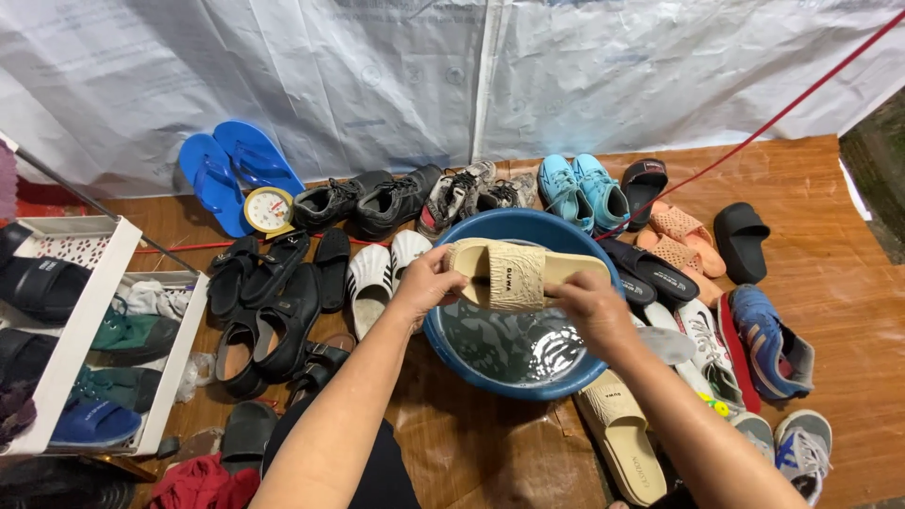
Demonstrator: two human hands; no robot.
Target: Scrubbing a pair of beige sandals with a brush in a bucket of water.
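I see a beige slide sandal (pixel 514 273) held level over the blue basin (pixel 452 344), its long axis running left to right across the view. The end at my left is rounded; the broad strap sits mid-length, ribbed with a woven-looking texture, and the sole looks like smooth moulded foam. My left hand (pixel 429 283) has its grip closed around the left end, fingers curled over the edge. My right hand (pixel 589 306) clasps the right side just past the strap, grip closed on the sandal as well.

The basin is round, glossy plastic, with clear water rippling inside. Its matching beige slide (pixel 622 438) lies on the brown floor sheet (pixel 830 273) just beside the basin, pointing toward me. Around them lie black sandals (pixel 273 311), white clogs (pixel 377 273), turquoise sneakers (pixel 580 188) and blue flip-flops (pixel 231 170) against a white tarp (pixel 377 75).
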